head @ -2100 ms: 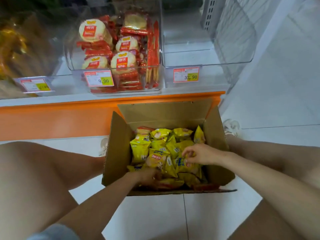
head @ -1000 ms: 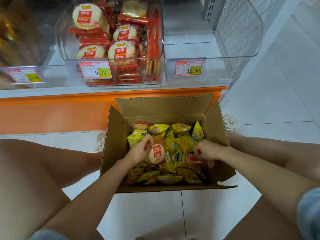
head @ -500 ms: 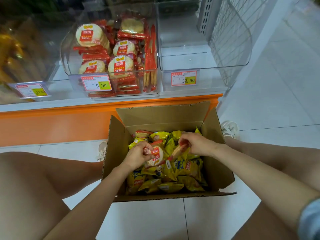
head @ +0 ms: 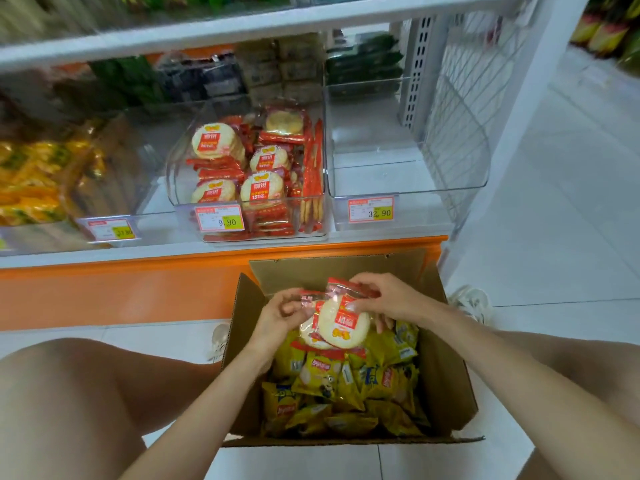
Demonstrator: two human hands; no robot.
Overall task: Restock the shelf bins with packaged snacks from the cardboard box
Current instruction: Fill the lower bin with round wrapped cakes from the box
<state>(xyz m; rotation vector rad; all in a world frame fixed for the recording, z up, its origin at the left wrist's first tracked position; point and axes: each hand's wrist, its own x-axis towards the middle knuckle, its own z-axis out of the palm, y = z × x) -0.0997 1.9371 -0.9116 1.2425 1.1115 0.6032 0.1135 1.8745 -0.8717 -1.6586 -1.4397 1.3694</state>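
An open cardboard box [head: 446, 375] stands on the floor between my knees, full of yellow snack bags [head: 332, 379]. Above its far half I hold red-and-white round rice cracker packs [head: 341, 323]. My right hand [head: 384, 299] grips the top pack by its red upper edge. My left hand [head: 280, 311] pinches the left edge of a pack behind it. On the shelf straight ahead, a clear bin [head: 249, 216] holds several of the same cracker packs. To its right stands a clear bin [head: 408, 188] with nothing in it.
An orange shelf base [head: 121, 289] runs behind the box. A bin of yellow-orange packets [head: 38, 181] sits at the left, dark packs on the back row. Price tags mark the bin fronts. White tiled floor [head: 554, 237] opens to the right. My bare knees flank the box.
Both hands dug cracker packs out from among the yellow bags and lifted them together above the box. The view tilted up, showing more of the shelf.
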